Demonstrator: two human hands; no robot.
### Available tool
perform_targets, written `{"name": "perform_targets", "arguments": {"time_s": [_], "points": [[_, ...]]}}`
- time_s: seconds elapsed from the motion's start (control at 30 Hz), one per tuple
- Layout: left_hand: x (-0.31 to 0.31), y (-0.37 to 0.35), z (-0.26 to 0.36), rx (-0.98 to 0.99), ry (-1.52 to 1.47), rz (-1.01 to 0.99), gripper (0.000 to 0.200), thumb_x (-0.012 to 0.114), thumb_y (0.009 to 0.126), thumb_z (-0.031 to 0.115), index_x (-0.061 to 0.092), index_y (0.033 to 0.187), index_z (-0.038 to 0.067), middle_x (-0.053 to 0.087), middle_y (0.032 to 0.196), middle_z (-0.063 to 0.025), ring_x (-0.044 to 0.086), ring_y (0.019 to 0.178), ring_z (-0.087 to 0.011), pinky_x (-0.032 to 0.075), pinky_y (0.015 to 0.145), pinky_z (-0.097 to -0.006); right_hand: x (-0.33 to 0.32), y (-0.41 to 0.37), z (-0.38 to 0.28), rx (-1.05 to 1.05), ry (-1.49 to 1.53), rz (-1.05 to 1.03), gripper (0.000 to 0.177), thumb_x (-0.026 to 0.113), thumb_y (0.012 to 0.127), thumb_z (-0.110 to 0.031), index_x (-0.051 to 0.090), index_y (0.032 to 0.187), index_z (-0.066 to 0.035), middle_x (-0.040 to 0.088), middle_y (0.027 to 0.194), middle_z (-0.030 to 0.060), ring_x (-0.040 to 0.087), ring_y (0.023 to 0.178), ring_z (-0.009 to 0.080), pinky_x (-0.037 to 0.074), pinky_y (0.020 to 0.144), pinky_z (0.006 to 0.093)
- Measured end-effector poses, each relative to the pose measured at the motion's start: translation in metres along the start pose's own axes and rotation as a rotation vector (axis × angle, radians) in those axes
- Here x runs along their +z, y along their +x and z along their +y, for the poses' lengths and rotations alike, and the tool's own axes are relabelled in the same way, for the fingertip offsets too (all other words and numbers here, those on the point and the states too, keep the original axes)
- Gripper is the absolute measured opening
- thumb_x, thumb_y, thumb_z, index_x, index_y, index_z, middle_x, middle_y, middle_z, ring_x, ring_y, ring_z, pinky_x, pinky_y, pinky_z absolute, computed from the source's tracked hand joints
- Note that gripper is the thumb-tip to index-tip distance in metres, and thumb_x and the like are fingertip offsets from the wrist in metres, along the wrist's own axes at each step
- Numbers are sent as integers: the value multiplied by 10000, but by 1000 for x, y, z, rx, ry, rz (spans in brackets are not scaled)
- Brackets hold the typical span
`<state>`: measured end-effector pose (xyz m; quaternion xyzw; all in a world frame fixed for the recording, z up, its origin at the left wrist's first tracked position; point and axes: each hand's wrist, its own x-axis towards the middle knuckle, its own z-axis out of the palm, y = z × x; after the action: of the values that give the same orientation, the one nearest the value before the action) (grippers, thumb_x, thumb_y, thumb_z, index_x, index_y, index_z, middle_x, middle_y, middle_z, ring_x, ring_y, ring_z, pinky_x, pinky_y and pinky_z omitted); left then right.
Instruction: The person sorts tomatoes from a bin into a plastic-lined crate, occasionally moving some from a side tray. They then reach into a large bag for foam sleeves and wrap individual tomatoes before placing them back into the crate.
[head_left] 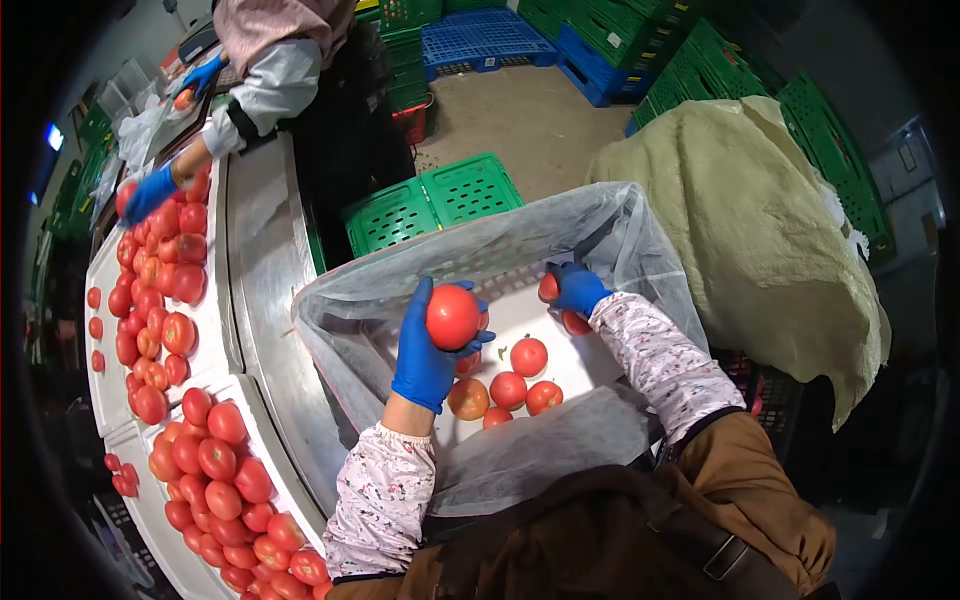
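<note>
My left hand (415, 362), in a blue glove, is closed around a large red tomato (452, 317), palm turned up over the lined crate. Part of another tomato shows behind it, by the fingers. At the crate's far right side, my right hand (581, 290), also gloved in blue, grips a tomato (549, 287) that its fingers partly cover. Just below that hand lies another tomato (576, 322). Several loose tomatoes (508, 390) rest on the white bottom of the crate, whose walls are draped with a translucent liner (560, 445).
Along the left, white trays (235, 340) hold many tomatoes (215, 460) beside a metal counter (275, 270). A co-worker's gloved hand (150, 195) reaches over the far tray. Beyond my crate stands a green crate (470, 190); a greenish sack cloth (740, 220) drapes at right.
</note>
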<state>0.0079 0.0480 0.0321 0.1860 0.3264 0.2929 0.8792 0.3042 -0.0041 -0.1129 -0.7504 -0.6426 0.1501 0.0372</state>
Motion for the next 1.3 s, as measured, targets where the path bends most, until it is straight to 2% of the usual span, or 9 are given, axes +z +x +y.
{"name": "perform_targets", "arguments": {"time_s": [0.17,0.23,0.3,0.5,0.6,0.83,0.97,1.1,1.3], "points": [[4,-6,-2,-92,-54,-79,460,387,825,387,498,1103,38,552,1035,-166,574,895,-307,507,645,-357,18,0,-13,-49,226,96,515,606,669,-292,489,1129,-90,529,1060,163,553,913,291,454,743,379],[6,-12,-8,226,114,-120,429,396,824,343,499,1101,32,559,1028,-160,566,914,-324,503,671,-384,-15,-2,-52,384,1306,-331,469,566,747,-402,496,1086,-86,565,993,124,583,856,253,483,619,344],[5,-15,-10,214,124,-96,420,413,823,331,502,1090,20,564,1018,-158,568,910,-324,502,677,-393,-44,-9,-76,516,1721,-589,490,508,783,-499,490,1058,-93,579,923,95,594,766,231,463,499,283],[6,-3,-8,-153,-23,-11,423,501,814,344,522,1019,-26,585,921,-179,596,818,-313,512,640,-394,-100,-30,-105,184,2114,-878,466,423,847,-461,455,1109,-77,568,972,86,585,833,256,480,579,306],[9,-5,-10,-352,57,-214,638,404,811,557,472,1090,-13,580,931,-211,608,738,-329,520,603,-437,-123,-47,-122,-200,1819,-343,611,522,808,-399,327,1266,-45,414,1237,133,424,1135,241,343,946,372],[13,-20,-23,-466,-169,-321,637,430,827,500,394,1168,-36,553,969,-241,589,767,-347,496,687,-411,-138,-58,-128,-698,946,-135,852,580,603,-29,169,1349,-64,244,1372,110,266,1254,225,180,1041,353],[14,-22,-24,-443,-168,-355,566,507,813,395,383,1190,-8,531,1006,-193,571,846,-305,503,690,-422,-142,-46,-123,-571,1240,-4,751,516,661,-120,210,1345,-91,315,1339,129,302,1237,253,220,1024,377],[4,-7,-23,-337,-228,-507,669,458,792,503,365,1191,-27,537,970,-227,570,819,-362,498,667,-457,-35,-45,-42,-55,-146,-342,430,527,721,-202,499,1143,-127,515,1093,163,526,966,299,367,879,412],[9,-8,-7,-229,-329,-422,690,424,774,578,349,1241,75,507,951,-158,532,796,-312,483,636,-443,24,-53,10,-121,-542,-241,423,602,666,-274,525,1074,-188,580,911,121,575,834,260,371,835,458]]}}
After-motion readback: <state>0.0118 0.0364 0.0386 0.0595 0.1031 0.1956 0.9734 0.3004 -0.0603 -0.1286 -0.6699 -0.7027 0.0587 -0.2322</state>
